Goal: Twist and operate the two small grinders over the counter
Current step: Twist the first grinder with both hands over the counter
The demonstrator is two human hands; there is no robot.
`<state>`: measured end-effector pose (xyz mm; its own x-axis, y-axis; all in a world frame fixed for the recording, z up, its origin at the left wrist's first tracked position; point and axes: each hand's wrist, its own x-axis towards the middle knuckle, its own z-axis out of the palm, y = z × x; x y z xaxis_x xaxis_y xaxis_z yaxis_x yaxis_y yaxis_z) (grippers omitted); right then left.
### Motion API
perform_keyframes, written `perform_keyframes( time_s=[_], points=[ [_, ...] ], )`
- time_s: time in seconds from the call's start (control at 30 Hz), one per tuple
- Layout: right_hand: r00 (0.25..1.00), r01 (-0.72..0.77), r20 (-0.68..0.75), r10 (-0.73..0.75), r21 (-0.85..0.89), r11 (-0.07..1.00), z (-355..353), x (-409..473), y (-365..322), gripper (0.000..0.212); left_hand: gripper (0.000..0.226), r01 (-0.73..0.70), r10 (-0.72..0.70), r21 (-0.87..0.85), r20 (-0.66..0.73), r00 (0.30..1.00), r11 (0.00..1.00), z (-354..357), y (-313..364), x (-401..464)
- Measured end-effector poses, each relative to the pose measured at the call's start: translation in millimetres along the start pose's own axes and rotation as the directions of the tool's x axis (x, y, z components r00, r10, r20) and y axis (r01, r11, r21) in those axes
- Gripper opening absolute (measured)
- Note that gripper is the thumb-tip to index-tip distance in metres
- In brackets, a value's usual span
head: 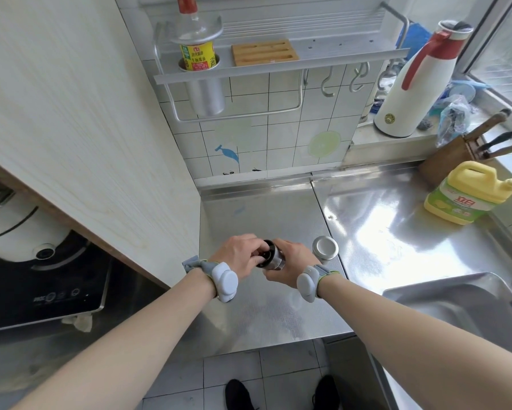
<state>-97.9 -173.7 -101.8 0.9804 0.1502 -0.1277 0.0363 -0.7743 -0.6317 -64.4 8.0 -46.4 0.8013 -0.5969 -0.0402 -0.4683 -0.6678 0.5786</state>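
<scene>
A small steel grinder [273,255] with a black end is held tipped on its side above the steel counter [266,303]. My left hand [240,253] grips its black end. My right hand [290,266] wraps around its metal body from below and the right. A second small grinder [325,247], silver with a round flat top, stands upright on the counter just to the right of my right hand, untouched. Both wrists wear grey bands.
A sink [456,303] lies at the right front. A yellow detergent jug [467,193] and a knife block [453,156] stand at the back right, a white thermos [411,90] on the ledge. A black cooktop [41,285] lies left, beyond a wooden panel [86,113].
</scene>
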Motion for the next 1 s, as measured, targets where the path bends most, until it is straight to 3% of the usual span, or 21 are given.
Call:
perform_keyframes(
  time_s=[0.33,0.57,0.87,1.0],
  points=[
    [1.000,0.012,-0.001,-0.012,-0.024,1.000,-3.2,-3.1,-4.5,0.034,0.021,0.122,-0.121,0.065,-0.021,0.992,0.990,1.8,5.2,1.4],
    [1.000,0.022,-0.014,-0.022,-0.009,1.000,-2.3,-6.4,-1.7,0.035,0.017,0.009,-0.009,-0.020,-0.016,1.000,1.000,1.9,6.8,-3.0],
    [1.000,-0.005,-0.016,0.005,-0.006,1.000,-5.9,-7.9,-8.3,0.034,0.015,0.123,-0.121,0.016,-0.085,0.989,0.992,-0.5,13.9,-1.3],
    [1.000,-0.003,-0.029,0.004,0.005,1.000,-6.0,-10.0,-4.6,0.039,0.016,0.032,-0.032,-0.012,-0.052,0.998,0.999,-1.2,14.4,-3.7]
  ],
)
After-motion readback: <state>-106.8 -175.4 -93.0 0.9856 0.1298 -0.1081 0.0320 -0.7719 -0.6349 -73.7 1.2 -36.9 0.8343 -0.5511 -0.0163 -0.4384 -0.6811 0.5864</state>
